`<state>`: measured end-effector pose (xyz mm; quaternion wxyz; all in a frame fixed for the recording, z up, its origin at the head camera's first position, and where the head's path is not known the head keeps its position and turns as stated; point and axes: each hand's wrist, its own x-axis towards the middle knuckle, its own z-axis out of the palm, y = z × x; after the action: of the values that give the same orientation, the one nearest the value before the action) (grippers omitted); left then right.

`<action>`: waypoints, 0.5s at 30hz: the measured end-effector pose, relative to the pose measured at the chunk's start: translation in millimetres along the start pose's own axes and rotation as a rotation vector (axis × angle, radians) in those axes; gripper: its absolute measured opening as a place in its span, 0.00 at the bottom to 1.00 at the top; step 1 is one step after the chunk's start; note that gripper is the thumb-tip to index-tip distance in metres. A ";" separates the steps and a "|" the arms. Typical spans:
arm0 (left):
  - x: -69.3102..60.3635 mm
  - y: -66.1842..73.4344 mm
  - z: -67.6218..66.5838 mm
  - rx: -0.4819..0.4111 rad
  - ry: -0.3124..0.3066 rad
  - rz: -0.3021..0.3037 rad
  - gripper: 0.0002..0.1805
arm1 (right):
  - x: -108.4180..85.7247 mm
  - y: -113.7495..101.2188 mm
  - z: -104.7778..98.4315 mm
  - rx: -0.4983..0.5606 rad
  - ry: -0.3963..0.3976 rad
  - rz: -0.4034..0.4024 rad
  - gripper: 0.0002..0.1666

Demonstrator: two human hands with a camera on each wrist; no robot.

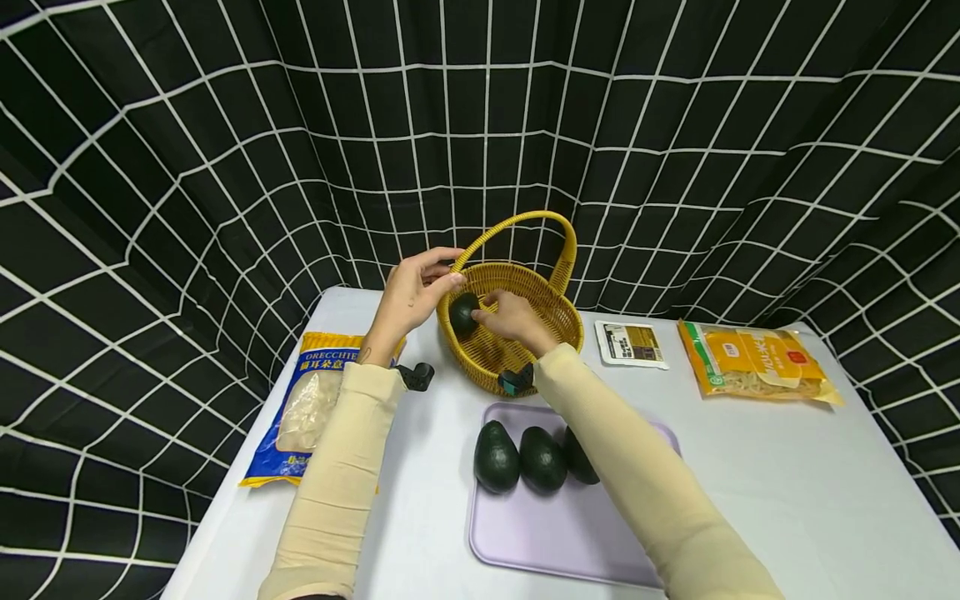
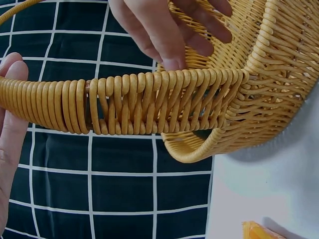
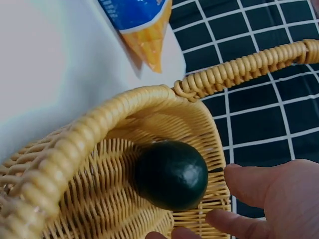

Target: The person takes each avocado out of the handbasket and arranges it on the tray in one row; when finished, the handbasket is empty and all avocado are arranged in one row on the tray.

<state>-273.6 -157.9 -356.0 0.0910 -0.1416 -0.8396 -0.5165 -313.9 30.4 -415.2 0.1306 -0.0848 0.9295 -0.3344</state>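
My left hand grips the arched handle of a yellow wicker basket at the back of the table. The basket appears tilted. Inside, a dark green avocado lies against the left side. My right hand reaches into the basket beside this avocado; its fingers are spread and stand apart from it in the right wrist view. In front, a lilac tray carries an avocado, a second avocado and another partly covered by my right sleeve.
At the left lies a blue and yellow pasta bag, partly under my left forearm. Right of the basket are a small flat white packet and an orange noodle bag. A black gridded cloth hangs behind the white table.
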 end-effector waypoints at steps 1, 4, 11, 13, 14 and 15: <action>0.1 0.0 -0.2 0.002 -0.001 -0.001 0.19 | 1.1 -1.2 1.0 0.000 0.000 0.003 0.33; -0.3 0.3 -0.9 -0.002 -0.002 -0.009 0.19 | 5.3 -5.4 2.5 0.000 0.005 0.009 0.33; 0.5 -0.4 -1.3 -0.005 -0.001 -0.014 0.19 | 19.5 -11.3 2.7 0.031 -0.023 0.052 0.34; 0.7 0.0 -1.2 0.001 -0.001 -0.013 0.19 | 22.7 -11.8 3.3 0.052 -0.047 0.074 0.35; 0.7 0.1 -1.3 0.002 -0.001 -0.012 0.19 | 24.1 -12.0 4.0 0.066 -0.055 0.083 0.35; 0.7 0.1 -1.3 0.002 -0.003 -0.012 0.19 | 25.6 -12.0 4.9 0.073 -0.064 0.090 0.35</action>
<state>-274.3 -159.0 -355.1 0.0869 -0.1372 -0.8410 -0.5160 -336.0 12.0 -415.9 0.1783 -0.0489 0.9149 -0.3590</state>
